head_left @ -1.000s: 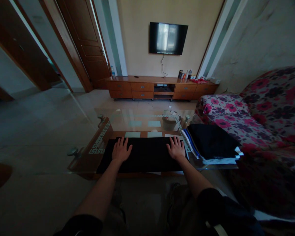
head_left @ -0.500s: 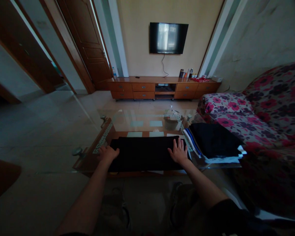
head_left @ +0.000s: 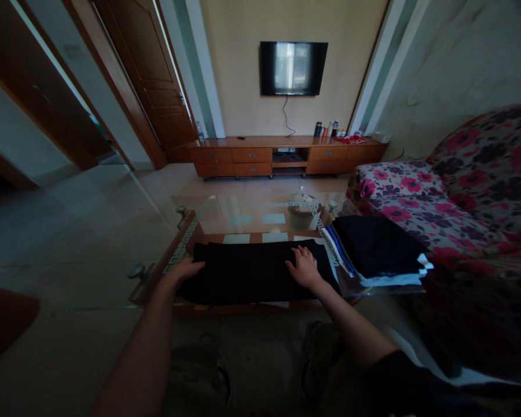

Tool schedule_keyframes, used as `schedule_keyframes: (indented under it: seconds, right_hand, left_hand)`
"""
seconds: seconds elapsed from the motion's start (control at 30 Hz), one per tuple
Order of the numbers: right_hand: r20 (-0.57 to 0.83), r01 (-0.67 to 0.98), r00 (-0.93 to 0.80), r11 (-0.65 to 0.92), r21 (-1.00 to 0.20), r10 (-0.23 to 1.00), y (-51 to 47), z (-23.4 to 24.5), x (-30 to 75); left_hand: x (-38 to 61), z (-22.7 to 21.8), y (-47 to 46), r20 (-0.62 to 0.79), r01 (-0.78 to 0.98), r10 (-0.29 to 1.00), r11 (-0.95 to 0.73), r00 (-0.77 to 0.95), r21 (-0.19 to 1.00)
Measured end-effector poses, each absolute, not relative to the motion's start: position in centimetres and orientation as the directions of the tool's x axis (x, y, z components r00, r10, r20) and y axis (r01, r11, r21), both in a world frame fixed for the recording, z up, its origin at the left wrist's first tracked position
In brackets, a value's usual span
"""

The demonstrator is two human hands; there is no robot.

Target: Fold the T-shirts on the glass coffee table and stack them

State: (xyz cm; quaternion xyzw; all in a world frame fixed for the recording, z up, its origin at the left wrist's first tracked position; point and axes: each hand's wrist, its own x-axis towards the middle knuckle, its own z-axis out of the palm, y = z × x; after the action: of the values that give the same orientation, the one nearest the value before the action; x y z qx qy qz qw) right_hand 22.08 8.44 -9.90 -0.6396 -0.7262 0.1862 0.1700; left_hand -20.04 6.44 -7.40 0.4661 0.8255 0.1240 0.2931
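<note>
A folded black garment (head_left: 247, 272) lies lengthwise along the near edge of the glass coffee table (head_left: 154, 255). At its left end my left hand (head_left: 186, 271) is closed on the cloth, thumb on top, with the other fingers hidden beneath the edge. My right hand (head_left: 304, 267) rests palm down on the right part of the garment, its fingers spread. Just right of it is a stack of folded clothes (head_left: 377, 246), black on top, with white, blue and pale blue layers showing below.
A sofa with a flowered cover (head_left: 412, 191) stands along the right. Beyond the table are a bin (head_left: 301, 217) and a low wooden TV cabinet (head_left: 252, 155) with bottles (head_left: 332, 128) on top. A television (head_left: 293, 68) hangs on the wall.
My left hand has slipped its fingers under the garment's left end, which now reaches farther left. My right hand has shifted a little left across the cloth.
</note>
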Motion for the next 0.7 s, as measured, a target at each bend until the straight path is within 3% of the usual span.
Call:
schedule_keyframes:
  seconds: [0.1,0.2,0.3,0.4,0.47,0.53,0.6,0.67,0.7]
  right_hand:
    - [0.008,0.593,-0.247,0.157,-0.79,0.969,8.5,-8.5,19.8]
    - [-0.12,0.184,-0.329,-0.061,-0.981,0.937,8.0,-7.2,16.8]
    - [-0.291,-0.167,-0.45,-0.399,-0.901,0.845,7.3,-6.2,14.7]
    - [-0.363,-0.317,-0.587,-0.618,-0.719,0.724,7.1,-6.0,13.9]
    - [-0.414,-0.349,-0.538,-0.641,-0.684,0.734,7.3,-6.1,13.9]
    - [-0.472,-0.363,-0.409,-0.614,-0.701,0.781,7.8,-6.1,13.9]
    - [-0.488,-0.368,-0.342,-0.593,-0.716,0.803,8.3,-5.9,14.0]
    - [-0.455,-0.396,-0.361,-0.576,-0.715,0.814,8.6,-5.1,13.8]
    - [-0.43,-0.417,-0.373,-0.563,-0.714,0.822,8.5,-4.6,13.7]
  left_hand:
    - [-18.1,-5.3,6.8,-0.343,0.659,0.899,0.433,-0.271,0.615]
    - [-14.3,-2.9,6.6,-0.174,0.748,0.957,0.289,-0.231,0.598]
    - [-9.3,-0.3,5.2,-0.155,0.648,0.986,0.157,-0.061,0.745]
    - [-5.0,2.0,2.8,-0.234,0.422,0.942,0.114,0.243,0.899]
    - [-2.7,2.7,1.1,-0.321,0.379,0.81,0.134,0.49,0.915]
    - [-0.6,2.1,-0.4,-0.42,0.401,0.548,0.162,0.724,0.902]
    - [1.6,0.0,-1.6,-0.49,0.457,0.326,0.177,0.808,0.872]
    - [4.0,-2.9,-2.3,-0.512,0.475,0.395,0.195,0.763,0.858]
    - [5.1,-4.3,-2.4,-0.46,0.416,0.531,0.209,0.711,0.885]
